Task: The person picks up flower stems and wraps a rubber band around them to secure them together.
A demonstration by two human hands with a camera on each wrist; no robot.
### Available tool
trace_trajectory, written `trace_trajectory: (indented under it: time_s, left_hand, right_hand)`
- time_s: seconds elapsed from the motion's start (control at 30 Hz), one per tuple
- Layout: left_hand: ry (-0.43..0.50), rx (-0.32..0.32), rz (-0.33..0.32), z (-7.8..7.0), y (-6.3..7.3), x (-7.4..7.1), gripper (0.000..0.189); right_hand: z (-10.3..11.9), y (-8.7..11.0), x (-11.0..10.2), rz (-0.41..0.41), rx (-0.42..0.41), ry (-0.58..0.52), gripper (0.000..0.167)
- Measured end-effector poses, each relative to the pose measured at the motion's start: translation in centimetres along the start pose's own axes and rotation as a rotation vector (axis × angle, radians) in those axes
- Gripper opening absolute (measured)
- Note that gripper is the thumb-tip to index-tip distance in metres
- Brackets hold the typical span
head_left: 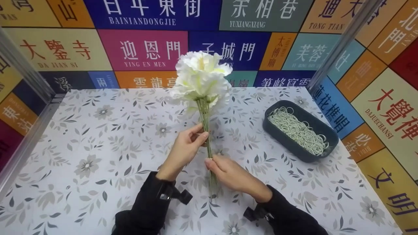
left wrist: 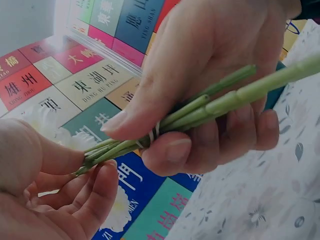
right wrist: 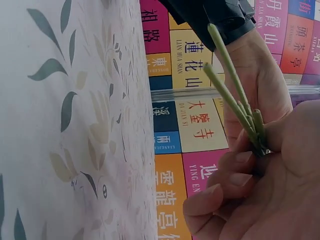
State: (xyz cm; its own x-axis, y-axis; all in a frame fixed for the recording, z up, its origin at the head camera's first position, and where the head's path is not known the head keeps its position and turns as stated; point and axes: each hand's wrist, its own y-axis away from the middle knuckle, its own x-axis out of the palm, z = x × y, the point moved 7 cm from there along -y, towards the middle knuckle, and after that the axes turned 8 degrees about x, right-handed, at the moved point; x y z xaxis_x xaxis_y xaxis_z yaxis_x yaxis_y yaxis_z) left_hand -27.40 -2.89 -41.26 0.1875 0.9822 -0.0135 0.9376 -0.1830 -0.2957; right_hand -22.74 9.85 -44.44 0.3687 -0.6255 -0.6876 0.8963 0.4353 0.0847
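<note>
A bunch of white artificial-looking flowers [head_left: 202,76] with faint yellow touches stands upright, blooms at the top, above the tablecloth. My left hand [head_left: 184,145] pinches its green stems [head_left: 203,112] below the blooms, between thumb and fingers. Lower down, my right hand [head_left: 233,173] grips the same stems. In the left wrist view a thin pale rubber band [left wrist: 154,134] circles the stems between the right thumb and fingers. Uneven stem ends [right wrist: 232,92] stick out past the right hand in the right wrist view, two longer than the others.
On the right side of the table stands a dark oblong box [head_left: 287,147] holding many pale green rubber bands [head_left: 297,130]. A floral cloth [head_left: 98,140] covers the table. Colourful panels with lettering [head_left: 150,49] rise behind and at both sides, joined by metal posts [head_left: 346,39].
</note>
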Motion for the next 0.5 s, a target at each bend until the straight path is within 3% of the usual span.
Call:
trace_trajectory:
  time_s: [0.27, 0.5]
  left_hand:
    - [-0.019, -0.073, 0.002, 3.3, -0.5, -0.2, 0.046]
    - [-0.087, -0.192, 0.005, 6.7, -0.5, -0.2, 0.046]
  right_hand:
    - [-1.8, -0.9, 1.0, 0.029, 0.080, 0.080, 0.036]
    - [-3.7, -1.5, 2.0, 0.088, 0.151, 0.170, 0.035]
